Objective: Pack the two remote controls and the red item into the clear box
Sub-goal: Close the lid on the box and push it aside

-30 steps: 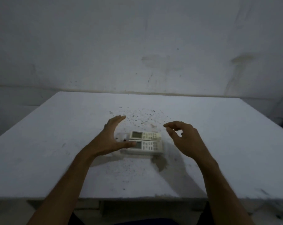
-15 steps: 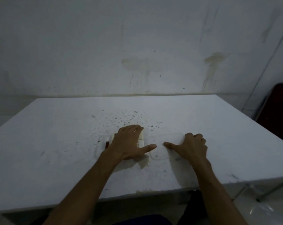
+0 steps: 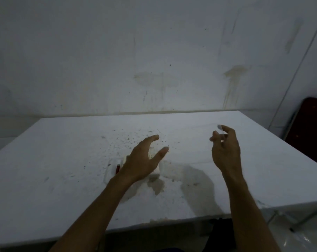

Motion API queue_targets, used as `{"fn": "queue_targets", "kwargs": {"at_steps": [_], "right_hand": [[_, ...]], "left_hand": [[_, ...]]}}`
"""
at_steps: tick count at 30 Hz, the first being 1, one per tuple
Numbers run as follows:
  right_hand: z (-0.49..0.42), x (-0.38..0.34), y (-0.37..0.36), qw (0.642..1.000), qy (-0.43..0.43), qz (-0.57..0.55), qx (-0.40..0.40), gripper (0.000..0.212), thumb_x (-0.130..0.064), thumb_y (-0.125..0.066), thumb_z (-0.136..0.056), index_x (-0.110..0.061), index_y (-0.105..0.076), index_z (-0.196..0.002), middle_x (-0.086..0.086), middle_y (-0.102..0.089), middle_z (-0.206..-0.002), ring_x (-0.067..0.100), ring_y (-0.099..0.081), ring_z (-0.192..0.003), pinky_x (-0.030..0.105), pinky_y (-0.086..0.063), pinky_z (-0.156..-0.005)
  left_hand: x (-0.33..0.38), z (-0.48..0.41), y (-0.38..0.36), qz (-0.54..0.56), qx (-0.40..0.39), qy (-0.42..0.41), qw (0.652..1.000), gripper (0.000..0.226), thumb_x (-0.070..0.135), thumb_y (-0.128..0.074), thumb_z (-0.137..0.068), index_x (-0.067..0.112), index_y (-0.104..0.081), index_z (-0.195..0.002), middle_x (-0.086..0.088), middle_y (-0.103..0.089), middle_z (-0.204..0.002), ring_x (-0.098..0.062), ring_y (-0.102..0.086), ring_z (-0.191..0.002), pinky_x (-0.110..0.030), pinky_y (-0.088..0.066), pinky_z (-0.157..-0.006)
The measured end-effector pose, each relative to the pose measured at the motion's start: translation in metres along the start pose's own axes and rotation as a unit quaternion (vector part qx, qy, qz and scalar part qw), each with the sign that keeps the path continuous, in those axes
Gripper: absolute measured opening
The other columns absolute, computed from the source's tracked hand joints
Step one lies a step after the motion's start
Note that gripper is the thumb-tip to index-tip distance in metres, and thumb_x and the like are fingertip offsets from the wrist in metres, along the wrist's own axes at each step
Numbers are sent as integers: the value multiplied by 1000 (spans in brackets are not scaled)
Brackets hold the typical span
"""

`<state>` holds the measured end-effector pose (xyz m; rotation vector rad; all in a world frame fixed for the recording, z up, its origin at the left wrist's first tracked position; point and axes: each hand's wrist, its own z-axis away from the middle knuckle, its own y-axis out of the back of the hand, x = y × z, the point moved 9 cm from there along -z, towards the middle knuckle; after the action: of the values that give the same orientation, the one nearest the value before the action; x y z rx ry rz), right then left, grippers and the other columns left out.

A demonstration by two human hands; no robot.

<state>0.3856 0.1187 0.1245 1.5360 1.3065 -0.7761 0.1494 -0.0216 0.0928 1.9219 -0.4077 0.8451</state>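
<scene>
My left hand hovers open, fingers spread, just above the two pale remote controls, which lie side by side and are mostly hidden under it. The remotes sit inside the clear box, whose faint rim shows to their left. A small red item lies at the remotes' left end, inside that rim. My right hand is raised off the table to the right, fingers curled together. A faint clear edge glints at its fingertips; whether it holds a clear lid is too faint to tell.
The white table is speckled with dark crumbs behind the box and stained in front of it. Its front edge is close to me. A grey wall stands behind. A dark red folding chair leans at the far right.
Both hands have lifted off the table. The left hand rose from pressing on the remotes and spread open. The right hand rose from the flat clear lid and moved right and up.
</scene>
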Motion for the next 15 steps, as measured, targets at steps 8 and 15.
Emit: {"fn": "queue_targets", "kwargs": {"at_steps": [8,15], "right_hand": [[54,7,-66,977,-100,-144,-123,31,-30,-47,-106,-22,-52,-136,7,-68,-103,16,-65,-82,31,-54,-71],[86,0,-121,977,15,12,-210,31,-29,-52,-104,-29,-53,-135,-5,-68,-114,6,-65,-89,12,-52,-68]], "left_hand": [[1,23,56,204,178,39,962,28,25,-55,-103,22,-64,-129,2,-71,-86,5,-65,-68,-11,-51,-62],[-63,65,112,71,250,72,963,22,28,-60,-101,18,-73,-116,9,-74,-90,-5,-71,-77,-28,-62,-73]]}}
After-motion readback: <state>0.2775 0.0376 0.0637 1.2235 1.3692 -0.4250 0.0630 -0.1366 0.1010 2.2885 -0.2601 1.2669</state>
